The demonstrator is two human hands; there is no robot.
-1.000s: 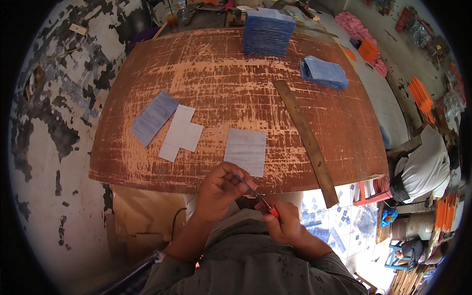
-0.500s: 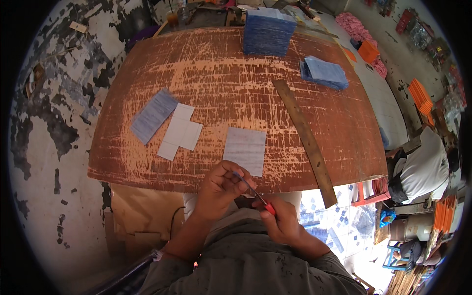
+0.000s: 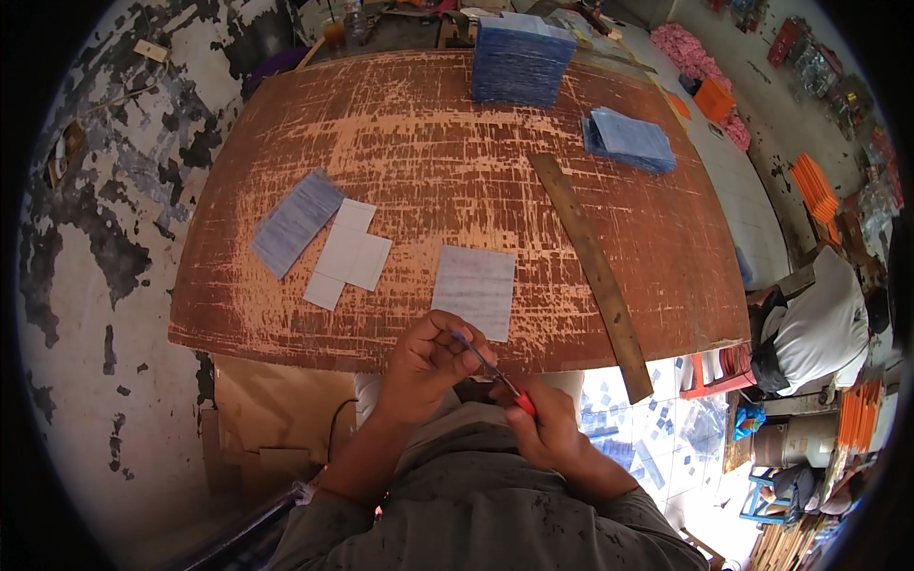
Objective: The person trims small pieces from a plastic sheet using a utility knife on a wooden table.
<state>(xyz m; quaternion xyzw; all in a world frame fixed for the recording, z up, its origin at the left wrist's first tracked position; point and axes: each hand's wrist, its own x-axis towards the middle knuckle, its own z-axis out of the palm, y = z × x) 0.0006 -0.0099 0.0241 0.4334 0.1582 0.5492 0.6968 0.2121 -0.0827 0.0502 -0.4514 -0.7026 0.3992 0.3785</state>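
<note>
Just in front of the table's near edge, both my hands meet over my lap. My left hand [image 3: 426, 362] pinches a thin bluish piece [image 3: 463, 340], seen almost edge-on, between thumb and fingers. In my right hand [image 3: 550, 426] are red-handled scissors [image 3: 525, 403], their narrow metal blade pointing up and left to the bluish piece. My fingers hide much of where the two meet. Beyond my left hand, a pale blue-grey rectangular sheet [image 3: 474, 293] lies flat on the worn brown table [image 3: 428, 162].
On the left lie a blue-grey sheet [image 3: 298, 224] and a white cross-shaped cutout [image 3: 349, 255]. A long wooden strip [image 3: 592, 266] overhangs the near edge. Farther off stand a tall blue stack [image 3: 522, 65] and a low stack [image 3: 630, 141]. A person [image 3: 824, 324] sits at right.
The scissors and my right hand have shifted very slightly. My left hand keeps its pinch, and the things on the table stay put.
</note>
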